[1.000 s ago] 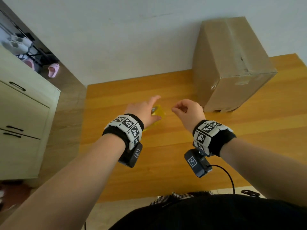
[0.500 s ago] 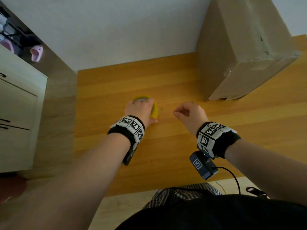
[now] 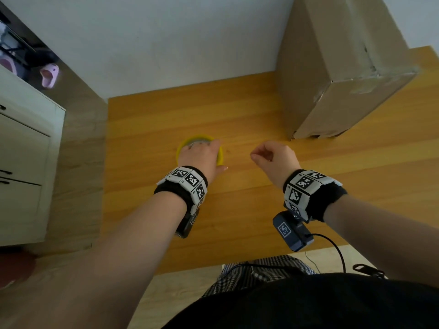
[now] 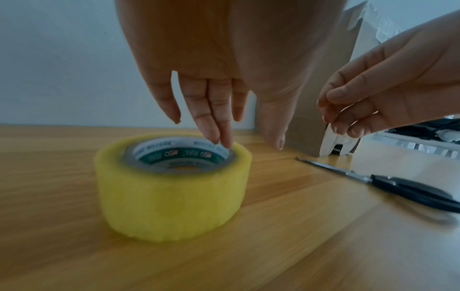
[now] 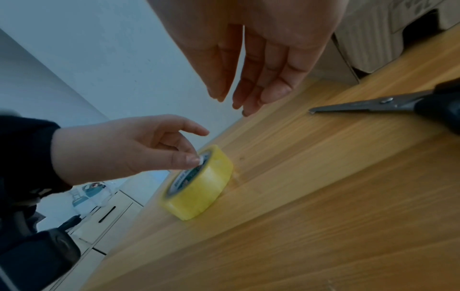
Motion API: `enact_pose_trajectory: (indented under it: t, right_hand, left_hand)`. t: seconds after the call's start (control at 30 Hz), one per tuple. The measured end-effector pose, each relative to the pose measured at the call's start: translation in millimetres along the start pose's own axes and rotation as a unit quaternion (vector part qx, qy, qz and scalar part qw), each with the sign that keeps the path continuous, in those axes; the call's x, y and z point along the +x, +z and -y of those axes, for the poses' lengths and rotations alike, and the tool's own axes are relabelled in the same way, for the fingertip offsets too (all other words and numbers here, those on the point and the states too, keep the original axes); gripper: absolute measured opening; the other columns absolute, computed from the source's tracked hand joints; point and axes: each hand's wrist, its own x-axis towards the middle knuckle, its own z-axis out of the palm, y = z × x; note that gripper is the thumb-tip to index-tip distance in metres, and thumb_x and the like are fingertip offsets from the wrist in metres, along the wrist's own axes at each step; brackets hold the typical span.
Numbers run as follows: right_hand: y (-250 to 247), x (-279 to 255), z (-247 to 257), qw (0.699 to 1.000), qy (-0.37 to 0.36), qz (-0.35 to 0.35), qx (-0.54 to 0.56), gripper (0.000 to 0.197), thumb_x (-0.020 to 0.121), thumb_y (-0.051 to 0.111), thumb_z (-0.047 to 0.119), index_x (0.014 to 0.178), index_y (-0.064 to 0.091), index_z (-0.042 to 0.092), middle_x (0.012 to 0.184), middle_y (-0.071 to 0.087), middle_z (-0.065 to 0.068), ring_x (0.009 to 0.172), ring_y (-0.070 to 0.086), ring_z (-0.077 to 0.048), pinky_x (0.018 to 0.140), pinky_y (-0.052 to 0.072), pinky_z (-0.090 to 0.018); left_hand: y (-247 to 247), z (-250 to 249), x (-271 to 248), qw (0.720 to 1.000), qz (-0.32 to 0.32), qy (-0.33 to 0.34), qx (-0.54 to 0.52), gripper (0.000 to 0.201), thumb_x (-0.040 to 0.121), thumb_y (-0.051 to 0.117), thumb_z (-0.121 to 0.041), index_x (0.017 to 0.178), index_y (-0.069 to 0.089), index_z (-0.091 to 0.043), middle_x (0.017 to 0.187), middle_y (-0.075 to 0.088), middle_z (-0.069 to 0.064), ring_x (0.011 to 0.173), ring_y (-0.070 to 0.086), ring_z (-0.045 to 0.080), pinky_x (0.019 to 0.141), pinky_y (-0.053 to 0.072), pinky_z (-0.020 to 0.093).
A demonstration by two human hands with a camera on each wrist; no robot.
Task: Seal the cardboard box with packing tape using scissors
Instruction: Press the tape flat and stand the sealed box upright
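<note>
A yellow roll of packing tape [image 3: 181, 144] lies flat on the wooden table [image 3: 237, 110]. My left hand [image 3: 204, 153] hovers over it with straight fingers, and the fingertips [image 4: 224, 140] touch the roll's [image 4: 171, 187] inner rim. My right hand [image 3: 263, 157] hangs just right of it with loosely curled fingers and holds nothing. Black-handled scissors [image 4: 398, 189] lie on the table beneath the right hand [image 5: 239, 98], blades [image 5: 361, 107] shut and pointing toward the tape [image 5: 199, 183]. The head view does not show them. The tall cardboard box [image 3: 344, 67] stands at the back right.
A white cabinet [image 3: 23, 150] stands left of the table across a strip of floor, with pink slippers [image 3: 48, 77] beyond it. A black cable [image 3: 337, 248] runs from my right wrist camera over the table's near edge. A wall backs the table.
My left hand has brought the tape roll down from a raised, tilted hold to flat on the table and loosened its fingers. The right hand has hardly moved.
</note>
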Motion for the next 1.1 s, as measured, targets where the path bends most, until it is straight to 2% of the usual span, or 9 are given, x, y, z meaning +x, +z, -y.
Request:
enact_pose_trajectory:
  t: [0.13,0.27,0.4,0.53,0.6,0.7,0.8,1.0,1.1]
  right_hand:
    - [-15,-4,4,1.0,-0.024,-0.018,0.001,0.009,0.088,0.059,0.019,0.093,0.065,0.014,0.084,0.06,0.003,0.077,0.052,-0.01,0.06,0.037,-0.009]
    - [-43,-11,11,0.996,-0.068,-0.065,0.0,0.008,0.088,0.06,0.019,0.091,0.066,0.015,0.085,0.062,0.005,0.073,0.052,-0.004,0.062,0.036,-0.006]
    - [-81,-17,13,0.976,-0.138,-0.165,-0.029,0.009,0.087,0.059,0.017,0.089,0.067,0.013,0.084,0.064,0.002,0.075,0.055,-0.009,0.07,0.046,-0.021]
    - [-116,-13,8,0.929,-0.231,-0.271,-0.098,0.011,0.086,0.06,0.017,0.09,0.068,0.011,0.09,0.063,-0.005,0.079,0.056,-0.017,0.069,0.05,-0.031]
    - [-131,-7,4,0.904,-0.25,-0.312,-0.151,0.015,0.086,0.059,0.019,0.093,0.068,0.01,0.095,0.061,-0.01,0.088,0.056,-0.026,0.078,0.048,-0.037]
    - [-147,5,-3,0.899,-0.24,-0.298,-0.213,0.027,0.084,0.06,0.02,0.109,0.064,0.012,0.117,0.06,-0.01,0.115,0.051,-0.033,0.1,0.037,-0.044]
    - [-153,16,-14,0.901,-0.249,-0.247,-0.254,0.036,0.084,0.06,0.017,0.12,0.06,0.012,0.131,0.055,-0.009,0.13,0.042,-0.03,0.112,0.027,-0.044]
    - [-153,22,-22,0.909,-0.253,-0.23,-0.238,0.041,0.083,0.059,0.01,0.124,0.058,0.013,0.134,0.054,-0.009,0.13,0.043,-0.028,0.112,0.022,-0.038]
    - [-153,22,-23,0.908,-0.26,-0.232,-0.232,0.041,0.083,0.058,0.009,0.123,0.059,0.012,0.132,0.055,-0.01,0.128,0.045,-0.029,0.112,0.025,-0.04]
  left_hand:
    - [-22,-18,-1,0.998,-0.038,0.023,-0.049,0.066,0.088,0.051,-0.05,0.143,0.025,-0.026,0.121,0.057,0.003,0.109,0.055,0.024,0.084,0.044,0.036]
    - [-52,-47,8,0.988,-0.079,0.06,-0.118,0.058,0.089,0.051,-0.048,0.14,0.033,-0.026,0.119,0.057,0.001,0.101,0.058,0.021,0.08,0.051,0.038]
    - [-74,-77,23,0.966,-0.102,0.078,-0.224,0.041,0.091,0.051,-0.041,0.129,0.049,-0.025,0.113,0.056,-0.003,0.096,0.055,0.012,0.08,0.047,0.027]
    - [-94,-104,37,0.95,-0.101,0.086,-0.283,0.038,0.092,0.053,-0.035,0.127,0.054,-0.02,0.115,0.058,-0.001,0.092,0.052,0.009,0.081,0.041,0.022]
    - [-100,-114,42,0.952,-0.085,0.083,-0.283,0.041,0.091,0.054,-0.037,0.128,0.053,-0.019,0.122,0.058,-0.001,0.1,0.055,0.011,0.083,0.04,0.021]
    - [-102,-124,48,0.951,-0.067,0.071,-0.293,0.045,0.088,0.057,-0.041,0.126,0.055,-0.018,0.123,0.06,-0.003,0.107,0.056,0.013,0.087,0.041,0.023]
    - [-101,-132,53,0.94,-0.075,0.051,-0.328,0.045,0.082,0.063,-0.045,0.119,0.059,-0.02,0.115,0.063,-0.006,0.101,0.058,0.01,0.089,0.046,0.026]
    - [-105,-139,55,0.926,-0.099,0.031,-0.363,0.022,0.081,0.067,-0.037,0.099,0.061,-0.026,0.092,0.062,-0.014,0.09,0.059,0.005,0.082,0.047,0.022]
    - [-106,-139,56,0.912,-0.098,0.009,-0.399,0.019,0.081,0.068,-0.034,0.095,0.057,-0.028,0.091,0.067,-0.009,0.087,0.061,0.009,0.074,0.045,0.021]
